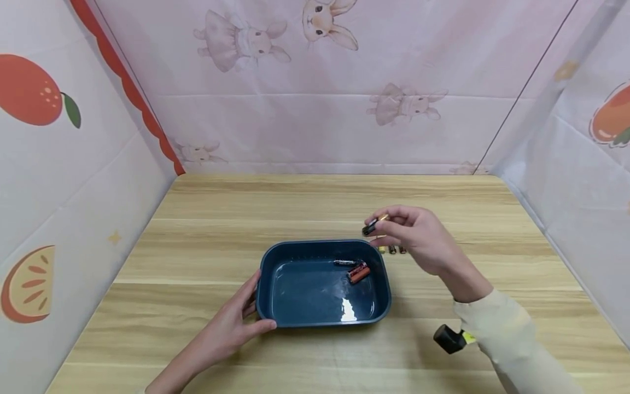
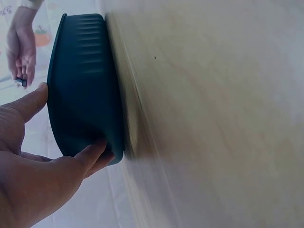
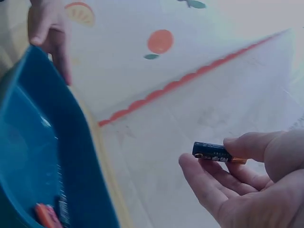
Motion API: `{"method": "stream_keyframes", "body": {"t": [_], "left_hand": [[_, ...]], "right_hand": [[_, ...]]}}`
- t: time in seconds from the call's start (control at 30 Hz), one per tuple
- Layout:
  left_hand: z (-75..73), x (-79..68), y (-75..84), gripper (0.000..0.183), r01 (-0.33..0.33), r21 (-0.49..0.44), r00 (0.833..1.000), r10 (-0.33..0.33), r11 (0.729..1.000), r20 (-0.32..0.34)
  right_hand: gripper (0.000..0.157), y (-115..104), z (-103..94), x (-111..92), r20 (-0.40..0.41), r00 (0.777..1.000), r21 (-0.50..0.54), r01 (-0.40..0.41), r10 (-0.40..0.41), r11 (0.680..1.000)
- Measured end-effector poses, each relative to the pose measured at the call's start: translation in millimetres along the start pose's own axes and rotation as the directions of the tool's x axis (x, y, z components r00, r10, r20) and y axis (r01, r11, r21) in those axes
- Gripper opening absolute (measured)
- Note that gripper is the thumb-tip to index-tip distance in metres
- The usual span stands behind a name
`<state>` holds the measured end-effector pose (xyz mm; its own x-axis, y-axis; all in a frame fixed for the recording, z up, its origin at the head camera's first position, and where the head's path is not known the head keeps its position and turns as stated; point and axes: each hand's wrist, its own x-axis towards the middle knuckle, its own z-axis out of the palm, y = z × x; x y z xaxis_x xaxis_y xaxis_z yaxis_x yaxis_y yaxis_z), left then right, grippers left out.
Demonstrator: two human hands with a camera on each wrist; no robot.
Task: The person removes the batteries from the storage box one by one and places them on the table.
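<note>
A dark blue plastic basin [image 1: 315,324] sits on the wooden table. My left hand [image 1: 231,328] grips its near-left corner, thumb at the rim and fingers along the outer wall. In the left wrist view those fingers [image 2: 95,151] touch the wall low down. Above the basin's far-right corner, my right hand [image 1: 413,235] pinches a black battery with a copper end [image 3: 213,152] between thumb and fingers. Inside the basin, toward its right end, lie a black battery [image 1: 346,262] and red batteries [image 1: 360,274].
Several more batteries [image 1: 392,249] stand or lie on the table [image 1: 216,219] beyond the basin's right side, partly covered by the right hand. A black object with a yellow strip [image 1: 449,339] shows beside the right sleeve. Printed cloth walls [image 1: 320,131] enclose the table's back and sides.
</note>
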<state>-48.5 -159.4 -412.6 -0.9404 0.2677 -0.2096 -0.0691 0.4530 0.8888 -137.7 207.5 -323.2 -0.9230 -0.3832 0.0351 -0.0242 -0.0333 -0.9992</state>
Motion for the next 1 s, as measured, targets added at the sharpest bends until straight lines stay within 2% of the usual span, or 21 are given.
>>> {"method": "stream_keyframes", "body": {"t": [0.1,0.27,0.53,0.77,1.0], "left_hand": [[-1.1,-0.4,-0.6,0.104,-0.02,-0.004,1.0,0.02,1.0,0.005],[-1.2,-0.7,-1.1,0.104,-0.043,-0.014,0.999,0.043,0.999,0.013],[-0.5,0.0,0.9,0.104,-0.003,-0.001,1.0,0.003,1.0,0.001],[-1.6,-0.9,0.6,0.104,-0.014,-0.006,1.0,0.014,1.0,0.0],[-1.4,-0.9,-1.4,0.105,-0.02,-0.011,1.0,0.02,1.0,-0.003]], "right_hand": [[0.02,-6,-13.2,-4,-0.009,0.999,0.071,0.045,-0.044,0.997],[0.014,-13,-35.1,-11,-0.049,0.991,0.118,0.132,-0.127,0.984],[0.015,-20,-60.9,-17,-0.113,0.976,0.169,0.206,-0.188,0.964],[0.018,-14,-72.8,-15,-0.174,0.971,0.209,0.198,-0.163,0.958],[0.01,7,-88.4,-13,-0.245,0.968,0.26,0.121,-0.056,0.958]]}}
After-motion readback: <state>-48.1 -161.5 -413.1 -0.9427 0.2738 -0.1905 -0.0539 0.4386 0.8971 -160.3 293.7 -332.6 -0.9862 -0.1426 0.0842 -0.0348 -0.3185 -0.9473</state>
